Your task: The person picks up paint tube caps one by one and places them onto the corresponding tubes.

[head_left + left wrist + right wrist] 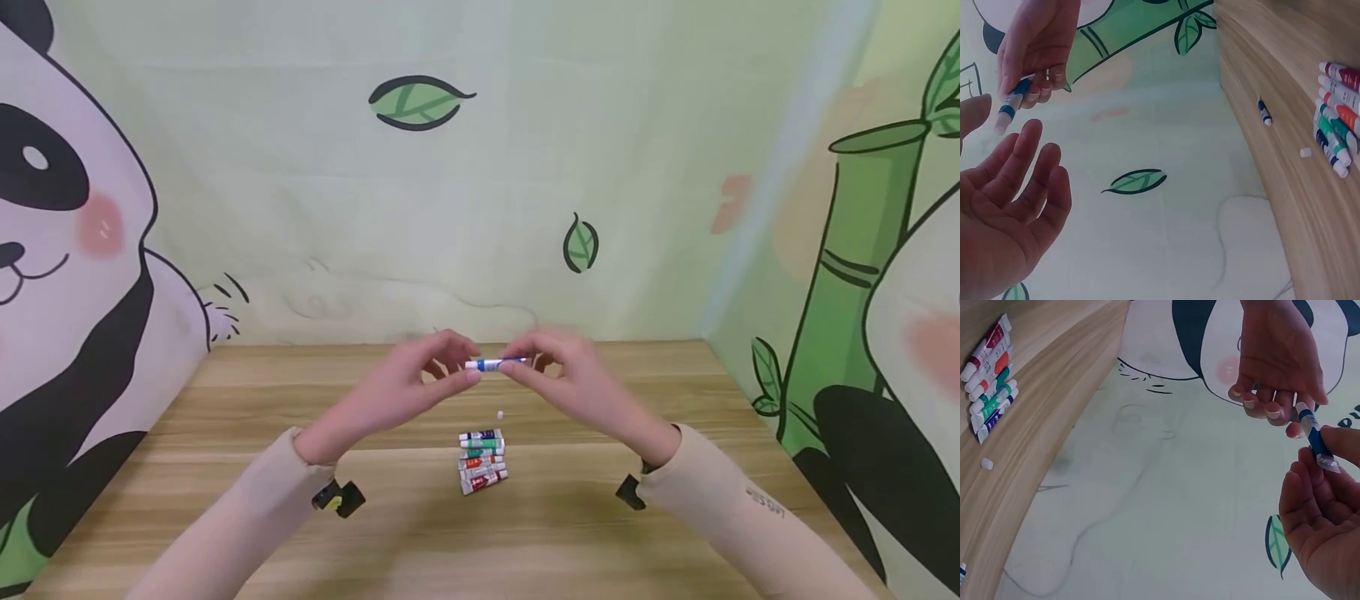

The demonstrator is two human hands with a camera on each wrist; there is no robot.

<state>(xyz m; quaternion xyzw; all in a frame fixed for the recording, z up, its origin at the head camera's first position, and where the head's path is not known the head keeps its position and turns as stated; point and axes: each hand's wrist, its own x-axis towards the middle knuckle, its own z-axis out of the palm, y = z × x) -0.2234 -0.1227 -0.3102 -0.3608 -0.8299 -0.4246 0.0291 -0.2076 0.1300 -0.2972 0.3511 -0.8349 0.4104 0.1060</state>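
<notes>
A blue-and-white paint tube [491, 365] is held level above the table, its white cap end pointing left. My right hand [558, 367] pinches its crimped end between thumb and fingers, clearly so in the right wrist view. Around the cap end, my left hand [412, 375] hovers with thumb and fingers spread apart; a gap shows between them and the cap in the left wrist view. Below the hands on the wooden table lies a small white cap [500, 414]. Nearer me is a stacked row of several paint tubes [482, 462] in dark blue, green, orange and red.
Another small dark-blue tube [1264, 111] lies by itself near the table's back edge. The wooden table [255, 408] meets a fabric backdrop [300, 208] printed with pandas, leaves and bamboo. Both wrists carry small black cameras [348, 498].
</notes>
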